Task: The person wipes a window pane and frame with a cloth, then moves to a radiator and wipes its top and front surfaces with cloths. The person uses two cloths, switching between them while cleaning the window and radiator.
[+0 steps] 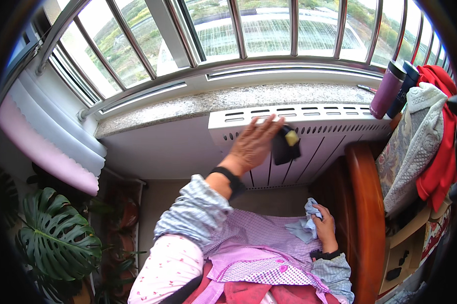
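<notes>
My left hand (253, 144) is stretched out, back up and fingers spread, at the front top edge of a white slotted radiator cover (232, 123). Right beside its fingers hangs a small black item (285, 148) with a yellow patch, blurred. My thumb is hidden, so I cannot tell whether the hand grips this item or only lies next to it. Low on the right, near my apron (251, 228), my right hand (325, 226) holds a crumpled light blue cloth (306, 228).
A granite windowsill (198, 102) runs below metal window bars (293, 30). A purple tumbler (388, 89) and a dark blue tumbler (405, 85) stand at the right. Wooden furniture (367, 224) borders my right side; a monstera plant (61, 231) and curtain (49, 144) are left.
</notes>
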Motion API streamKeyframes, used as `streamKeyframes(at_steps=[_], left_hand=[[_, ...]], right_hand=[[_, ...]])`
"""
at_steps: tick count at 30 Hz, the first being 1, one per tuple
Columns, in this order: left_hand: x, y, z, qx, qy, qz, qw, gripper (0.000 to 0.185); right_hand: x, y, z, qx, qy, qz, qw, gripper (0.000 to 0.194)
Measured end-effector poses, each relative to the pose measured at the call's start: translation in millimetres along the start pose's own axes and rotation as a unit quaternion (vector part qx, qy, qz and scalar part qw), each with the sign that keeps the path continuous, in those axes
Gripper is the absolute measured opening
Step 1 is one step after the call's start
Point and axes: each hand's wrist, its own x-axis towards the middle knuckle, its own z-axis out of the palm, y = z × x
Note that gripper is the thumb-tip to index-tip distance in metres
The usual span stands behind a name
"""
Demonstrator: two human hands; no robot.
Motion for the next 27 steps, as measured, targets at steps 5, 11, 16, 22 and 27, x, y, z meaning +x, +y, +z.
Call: streamKeyframes(at_steps=[5,11,16,22,27], left_hand=[[-65.9,-54.5,-39.4,-0.007,0.014,-0.133,0.991,0.061],[-66.2,-60.8,-39.9,0.016,-0.008,-0.106,0.994,0.052],[-26.4,-23.8,-26.9,-0.04,-0.033,-0.043,0.998,0.064],[30.9,23.3,-5.2,-0.016,-0.008,-0.003,1.0,0.047],[0.7,-2.4,-11.7,-0.006,0.008,-0.044,0.999,0.065]], right_hand=[[-0.3,-4.5,-2.3,0.008,-0.005,0.001,1.0,0.037],[6.9,-5.2,7.6,-0.003,-0.013,-0.02,1.0,0.037],[9.6,-1.0,14.4,-0.045,-0.013,-0.024,0.999,0.036],[9.6,3.4,14.3,-0.047,0.0,-0.015,0.999,0.036],[9.4,2.2,11.6,-0.055,0.003,-0.002,0.998,0.036]])
